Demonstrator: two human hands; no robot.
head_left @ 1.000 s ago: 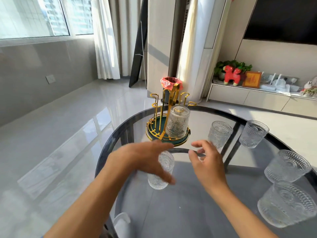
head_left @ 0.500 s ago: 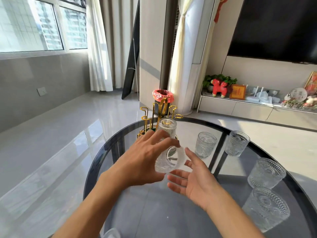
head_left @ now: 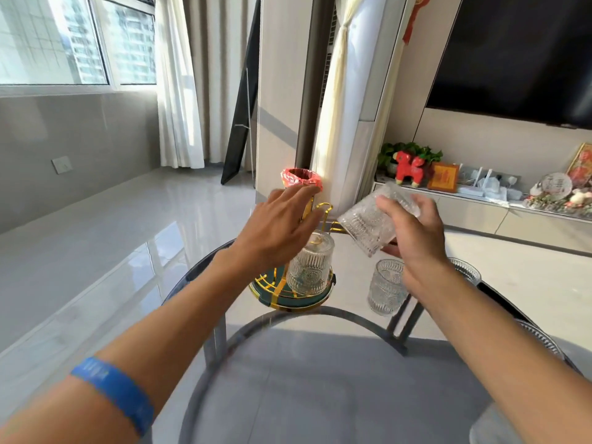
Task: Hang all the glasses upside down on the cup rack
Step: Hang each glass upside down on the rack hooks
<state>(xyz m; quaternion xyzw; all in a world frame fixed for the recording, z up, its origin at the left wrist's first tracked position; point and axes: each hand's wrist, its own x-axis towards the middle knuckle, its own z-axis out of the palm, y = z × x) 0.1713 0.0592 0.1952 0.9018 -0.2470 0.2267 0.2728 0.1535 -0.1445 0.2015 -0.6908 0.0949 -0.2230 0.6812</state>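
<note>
round dark glass table point(head_left: 320, 395) in a bright tiled room. cup rack point(head_left: 296, 290), gold on a green base, at its far edge, one glass point(head_left: 309, 267) hung inverted. right hand point(head_left: 413, 232) right of the rack, closed around a tilted ribbed glass point(head_left: 365, 225), passed over from the left since half a second ago. left hand point(head_left: 278, 232), fingers spread and empty, over the rack top. upright glass point(head_left: 386, 288) right of the rack.

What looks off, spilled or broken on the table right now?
Nothing stands out. The right hand holds a tilted glass intact; one hung glass sits upside down on the rack. No spill shows.
</note>
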